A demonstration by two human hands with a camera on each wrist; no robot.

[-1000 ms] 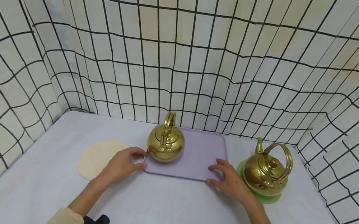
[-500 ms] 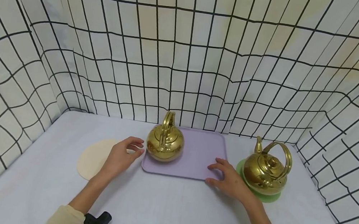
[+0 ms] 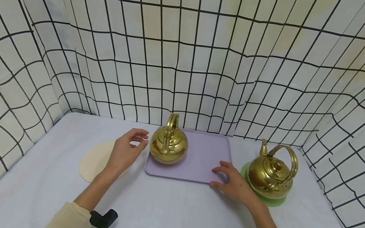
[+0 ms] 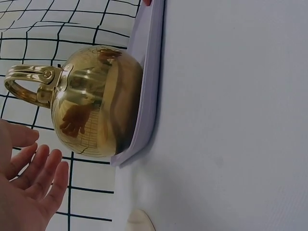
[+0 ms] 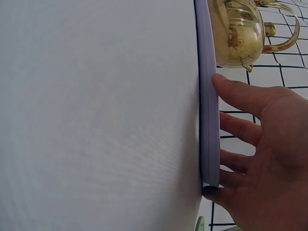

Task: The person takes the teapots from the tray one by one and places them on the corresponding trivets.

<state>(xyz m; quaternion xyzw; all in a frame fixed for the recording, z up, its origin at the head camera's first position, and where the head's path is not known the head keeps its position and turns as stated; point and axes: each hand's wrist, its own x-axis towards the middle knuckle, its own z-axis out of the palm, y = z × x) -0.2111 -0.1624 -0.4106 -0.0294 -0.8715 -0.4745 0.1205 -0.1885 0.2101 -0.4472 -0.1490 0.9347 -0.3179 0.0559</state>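
Observation:
A brass kettle (image 3: 168,151) stands upright on the left part of a lilac tray (image 3: 204,156) in the head view. My left hand (image 3: 126,150) is raised just left of this kettle, its fingers loosely bent and holding nothing. In the left wrist view the palm and fingers face the kettle's rounded body (image 4: 91,101), with a gap between. My right hand (image 3: 233,183) rests at the tray's front right corner. The right wrist view has its thumb (image 5: 236,91) against the tray's rim (image 5: 208,110), the other fingers spread over and beside the tray.
To the right, a second brass kettle (image 3: 268,177) sits on a green round mat (image 3: 276,203). A cream round mat (image 3: 92,162) lies at the left, partly behind the left hand. A white wall with a black grid (image 3: 207,65) encloses the table's (image 3: 166,211) back and sides.
My left hand has let go of the tray's left edge and risen up beside the kettle. The right hand, tray and both kettles have stayed in place.

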